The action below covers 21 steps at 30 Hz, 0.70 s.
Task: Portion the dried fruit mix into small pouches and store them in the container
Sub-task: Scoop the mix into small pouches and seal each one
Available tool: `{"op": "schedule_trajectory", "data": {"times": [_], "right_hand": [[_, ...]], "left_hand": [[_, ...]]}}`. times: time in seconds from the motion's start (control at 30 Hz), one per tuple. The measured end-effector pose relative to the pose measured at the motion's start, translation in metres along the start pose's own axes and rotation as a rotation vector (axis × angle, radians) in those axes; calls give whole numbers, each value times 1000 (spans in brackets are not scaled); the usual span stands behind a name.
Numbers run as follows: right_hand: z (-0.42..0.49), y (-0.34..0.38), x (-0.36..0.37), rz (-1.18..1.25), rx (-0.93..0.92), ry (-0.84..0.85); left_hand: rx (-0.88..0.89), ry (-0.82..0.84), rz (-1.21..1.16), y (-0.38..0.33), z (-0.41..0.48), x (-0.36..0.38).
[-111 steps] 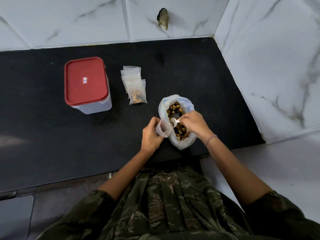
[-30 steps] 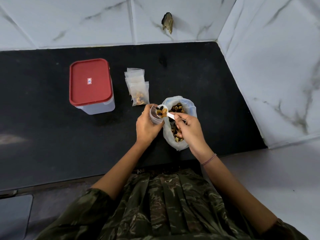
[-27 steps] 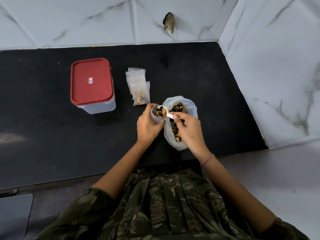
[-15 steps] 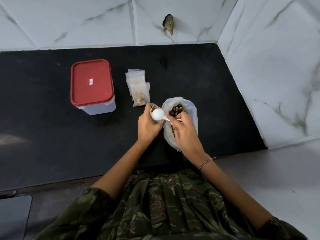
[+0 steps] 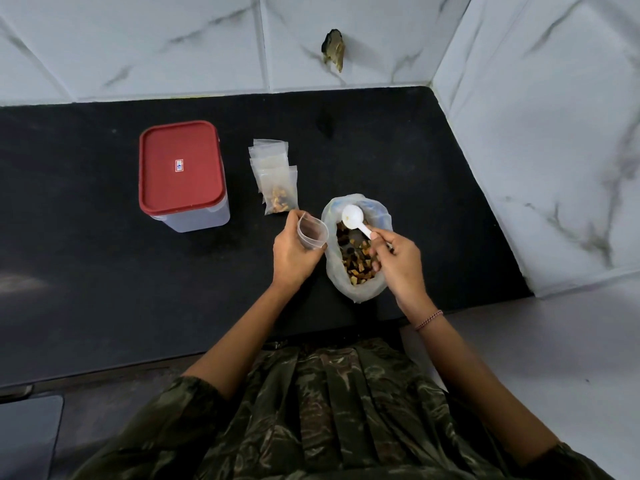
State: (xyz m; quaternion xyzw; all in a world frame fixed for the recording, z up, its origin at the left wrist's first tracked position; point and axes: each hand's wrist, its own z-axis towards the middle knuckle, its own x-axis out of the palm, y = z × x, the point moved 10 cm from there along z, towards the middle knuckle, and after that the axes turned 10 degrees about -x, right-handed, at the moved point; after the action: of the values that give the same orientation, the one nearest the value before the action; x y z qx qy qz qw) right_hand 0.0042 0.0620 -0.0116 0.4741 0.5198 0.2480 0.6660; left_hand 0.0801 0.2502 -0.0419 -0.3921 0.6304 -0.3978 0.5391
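L hand (image 5: 294,258) grip: 1 pouch (image 5: 312,233); R hand (image 5: 398,261) pinch: 1 spoon (image 5: 353,218); 1 fruit bag (image 5: 353,293), 1 container (image 5: 180,168)

Lid (image 5: 180,147) red; box (image 5: 197,220) frosted clear. Counter (image 5: 104,271) black. Tiles (image 5: 138,39) white, grey veining. Spoon (image 5: 353,218) white. Bag (image 5: 349,289) cloudy white, bluish tint. Mix (image 5: 356,261) brown, orange, black. Pouches (image 5: 273,171) clear. Garment (image 5: 346,410) dark green camouflage. Bracelet (image 5: 428,320) pinkish-red.
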Motion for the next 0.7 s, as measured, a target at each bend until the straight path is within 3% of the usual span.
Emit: {"op": "schedule_trajectory", "data": {"times": [0.2,0.43,0.7], "right_hand": [[21,-3,-2,-555,-226,87],[40,10,33,-807,-331,251],[35,9,39,-849,-325,390]], "left_hand": [[-44,-18,30,6,-3,1],[-45,-18,115,5,-7,10],[-40,2,194,8,-6,19]]}}
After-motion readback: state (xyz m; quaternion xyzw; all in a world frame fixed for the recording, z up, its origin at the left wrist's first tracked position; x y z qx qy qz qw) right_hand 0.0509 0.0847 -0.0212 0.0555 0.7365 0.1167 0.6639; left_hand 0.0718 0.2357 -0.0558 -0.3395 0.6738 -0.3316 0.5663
